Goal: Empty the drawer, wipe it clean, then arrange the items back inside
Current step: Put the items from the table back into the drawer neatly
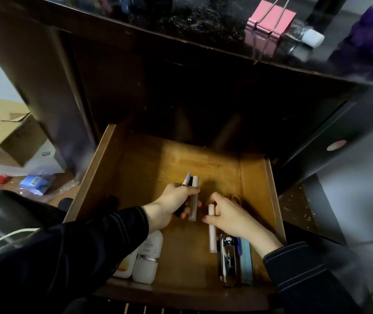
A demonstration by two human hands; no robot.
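Over the drawer (95, 168), the left hand (169, 205) clasps bunched pens (194, 184), likely to shift them together; the right hand (231, 214) pinches a white tube (212, 236).

1. Dim overall; warm light reaches the floor of the open brown wooden drawer (253, 177) beyond both hands.
2. Cabinet recess farther out: near black.
3. Soft shadow between left hand (169, 205) and right hand (233, 218); the left's beige plastic tube (193, 200) and the right's white plastic tube (212, 232) read brightest.
4. Glossy black desktop (149, 30), far beyond: reflections.
5. Edges bowed, smeared.
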